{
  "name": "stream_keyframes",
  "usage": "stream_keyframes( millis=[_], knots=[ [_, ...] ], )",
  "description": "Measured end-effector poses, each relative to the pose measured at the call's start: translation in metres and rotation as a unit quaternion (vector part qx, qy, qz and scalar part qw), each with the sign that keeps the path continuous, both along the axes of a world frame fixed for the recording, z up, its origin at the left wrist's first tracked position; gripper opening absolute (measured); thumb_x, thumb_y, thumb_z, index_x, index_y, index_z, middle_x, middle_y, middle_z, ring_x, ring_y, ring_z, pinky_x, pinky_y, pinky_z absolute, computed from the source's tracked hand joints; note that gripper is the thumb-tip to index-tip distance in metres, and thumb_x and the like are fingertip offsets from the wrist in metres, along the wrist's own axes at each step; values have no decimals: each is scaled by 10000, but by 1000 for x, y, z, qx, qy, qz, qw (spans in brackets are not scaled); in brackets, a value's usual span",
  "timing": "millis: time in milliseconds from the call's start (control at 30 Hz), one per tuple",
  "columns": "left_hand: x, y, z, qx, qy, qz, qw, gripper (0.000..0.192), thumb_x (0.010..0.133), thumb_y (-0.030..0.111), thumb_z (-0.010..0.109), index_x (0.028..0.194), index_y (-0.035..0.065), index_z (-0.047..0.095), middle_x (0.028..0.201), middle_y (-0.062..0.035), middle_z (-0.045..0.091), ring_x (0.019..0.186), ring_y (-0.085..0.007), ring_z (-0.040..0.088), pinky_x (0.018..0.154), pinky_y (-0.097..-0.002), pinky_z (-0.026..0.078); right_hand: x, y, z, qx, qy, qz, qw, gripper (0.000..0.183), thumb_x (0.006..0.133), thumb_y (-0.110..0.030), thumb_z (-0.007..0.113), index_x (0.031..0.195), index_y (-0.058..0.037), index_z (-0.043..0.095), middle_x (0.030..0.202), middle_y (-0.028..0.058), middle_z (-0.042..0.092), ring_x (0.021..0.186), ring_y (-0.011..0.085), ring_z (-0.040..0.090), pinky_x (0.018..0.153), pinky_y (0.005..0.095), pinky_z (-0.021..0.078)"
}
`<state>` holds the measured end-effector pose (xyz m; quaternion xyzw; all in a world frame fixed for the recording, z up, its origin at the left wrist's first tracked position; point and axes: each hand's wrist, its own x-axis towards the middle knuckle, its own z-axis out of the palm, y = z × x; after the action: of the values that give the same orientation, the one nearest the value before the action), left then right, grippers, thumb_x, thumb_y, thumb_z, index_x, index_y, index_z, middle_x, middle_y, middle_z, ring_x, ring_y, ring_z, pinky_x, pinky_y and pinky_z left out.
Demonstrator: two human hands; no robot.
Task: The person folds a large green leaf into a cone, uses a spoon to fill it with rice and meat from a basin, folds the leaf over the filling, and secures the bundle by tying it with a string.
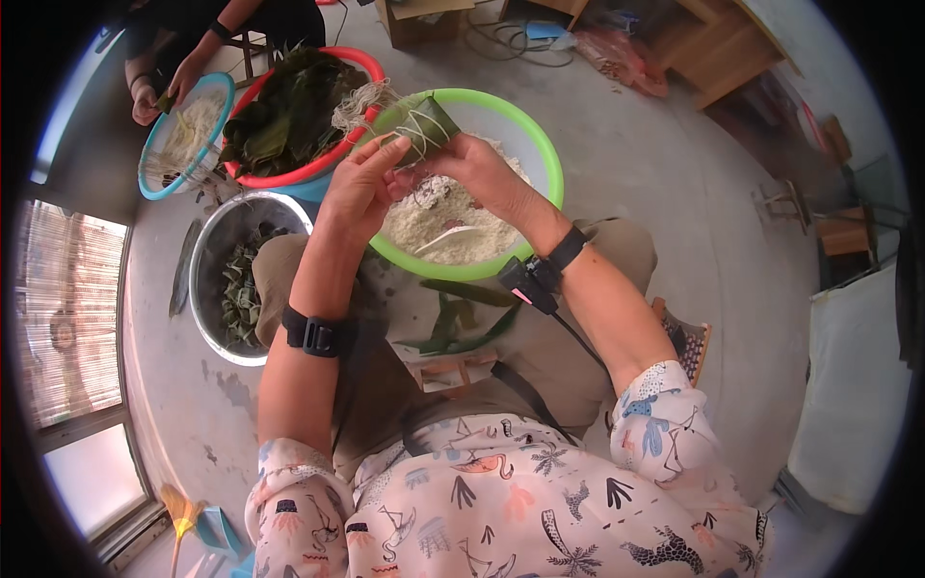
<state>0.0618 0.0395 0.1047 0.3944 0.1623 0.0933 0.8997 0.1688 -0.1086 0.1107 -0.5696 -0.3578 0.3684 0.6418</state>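
Between both hands is a leaf-wrapped zongzi, bound crosswise with pale string. My left hand pinches it at its left side, thumb on top. Around its right end my right hand is closed, the fingers partly hidden behind it. Both hands are above a green-rimmed basin of uncooked rice with some darker bits in it. A white spoon lies on the rice. Just left of the zongzi, a bundle of pale string hangs over the rim of a red basin.
Dark leaves fill the red basin. A metal basin holds several wrapped zongzi. Another person's hands hold a leaf over a blue-rimmed basin of rice. Loose leaves lie on the floor before me.
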Motion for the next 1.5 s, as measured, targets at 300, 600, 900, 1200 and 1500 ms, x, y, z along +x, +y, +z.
stream_keyframes(
  millis=[300,600,900,1200,1500],
  knots=[
    [-2,17,-24,-69,40,96,992,213,930,190,630,1095,61,591,944,-23,627,672,-82,518,567,-189,428,-8,-22,-18,-76,-323,-65,941,156,895,-156,607,928,-15,668,810,63,657,682,148,592,594,304,459],
    [-3,-3,-33,409,49,79,908,382,793,82,734,1151,-4,629,897,-53,645,728,-105,589,622,-245,467,-15,-37,40,-68,-571,-95,813,78,824,-125,628,810,-48,633,774,113,601,700,318,612,602,391,480],
    [-14,-24,-9,557,-20,-132,819,448,737,-9,734,1170,7,623,1121,-39,624,888,-100,568,803,-248,463,24,-34,58,-60,-582,-76,807,76,787,-122,646,781,-49,666,750,80,609,667,254,614,610,374,485],
    [-12,-14,-27,105,-81,-63,989,503,882,121,670,1332,-6,485,999,-17,609,800,-103,523,738,-250,427,5,-43,-38,-164,-30,-53,985,162,918,-174,605,901,-31,680,664,-59,531,623,22,465,538,199,365],
    [-25,-30,-33,668,-26,68,740,411,789,36,699,1186,69,601,998,-61,616,783,-199,630,672,-290,500,-29,-69,-18,-175,-119,-102,972,162,900,-178,595,864,-33,658,681,-54,530,593,31,451,533,215,372]
  ],
)
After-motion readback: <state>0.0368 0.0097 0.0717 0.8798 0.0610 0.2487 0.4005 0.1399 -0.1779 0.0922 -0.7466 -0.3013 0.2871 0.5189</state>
